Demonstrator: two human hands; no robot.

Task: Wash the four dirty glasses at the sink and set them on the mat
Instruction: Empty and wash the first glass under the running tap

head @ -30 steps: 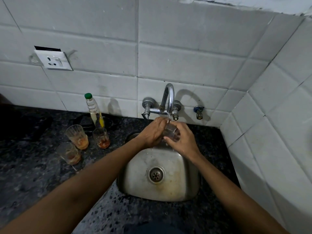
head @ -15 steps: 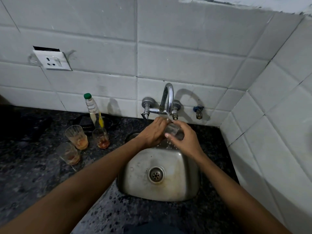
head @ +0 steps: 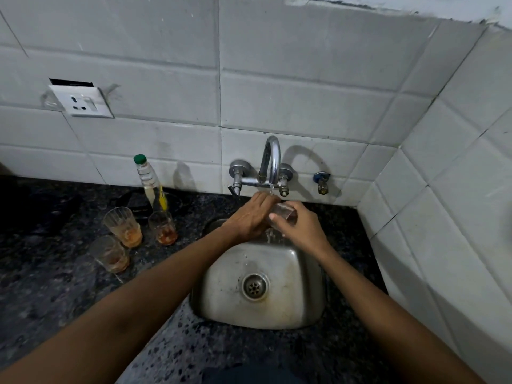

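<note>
Under the chrome tap [head: 271,162], over the steel sink [head: 221,300], both hands work on one clear glass [head: 284,212]. My right hand [head: 300,227] grips the glass around its side, tilted toward the left. My left hand [head: 250,216] covers the glass's mouth, its fingers reaching in or against the rim. A thin stream of water falls from the spout and splashes below the glass. Three dirty glasses with orange residue stand on the dark counter to the left: one ribbed [head: 123,227], one small [head: 163,228], one nearer me [head: 110,254].
A clear bottle with a green cap [head: 148,182] stands by the wall behind the dirty glasses, next to a dark object [head: 138,202]. A wall socket [head: 81,102] sits at the upper left. A small blue-handled valve [head: 321,181] sticks out right of the tap. White tiled walls close the corner.
My right hand has turned the glass a little and shifted slightly right under the stream. My left hand stays at the glass's mouth. The three glasses on the counter have not moved.
</note>
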